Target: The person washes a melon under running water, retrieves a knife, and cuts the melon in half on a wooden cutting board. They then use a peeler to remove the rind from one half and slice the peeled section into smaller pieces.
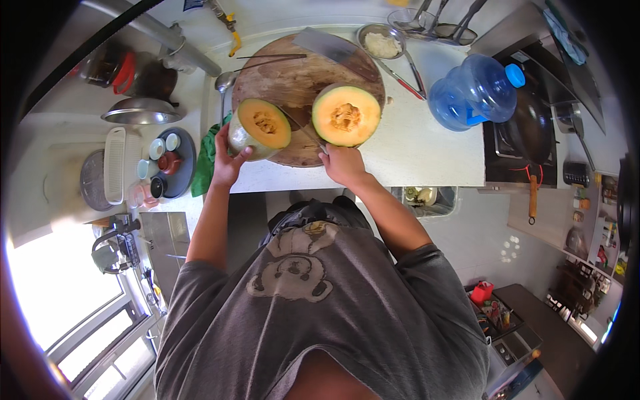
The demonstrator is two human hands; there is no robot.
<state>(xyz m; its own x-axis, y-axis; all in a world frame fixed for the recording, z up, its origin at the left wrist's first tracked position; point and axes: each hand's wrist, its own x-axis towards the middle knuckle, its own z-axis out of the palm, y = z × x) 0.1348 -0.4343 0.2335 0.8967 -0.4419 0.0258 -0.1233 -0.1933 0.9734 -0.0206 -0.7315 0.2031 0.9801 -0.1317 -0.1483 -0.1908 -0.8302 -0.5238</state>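
Two halves of an orange-fleshed melon rest on a round wooden cutting board (272, 80), their seedy cut faces showing. Around the rind of the left melon half (262, 127), which is tilted, my left hand (227, 162) keeps hold from its left side. My right hand (345, 166) grips a knife (306, 131), its narrow blade pointing up and left between the halves. The knife's handle is mostly hidden in my fist. Just beyond that hand lies the right melon half (346, 116), cut face up. A broad cleaver (325, 45) and dark chopsticks (272, 59) lie at the board's far side.
A metal bowl of white food (382, 44) and red-handled tongs (405, 82) sit right of the board. Further right are a blue water jug (472, 95) and a wok (527, 125). Leftward lie a ladle (225, 82), green cloth (205, 167) and tea tray (185, 165).
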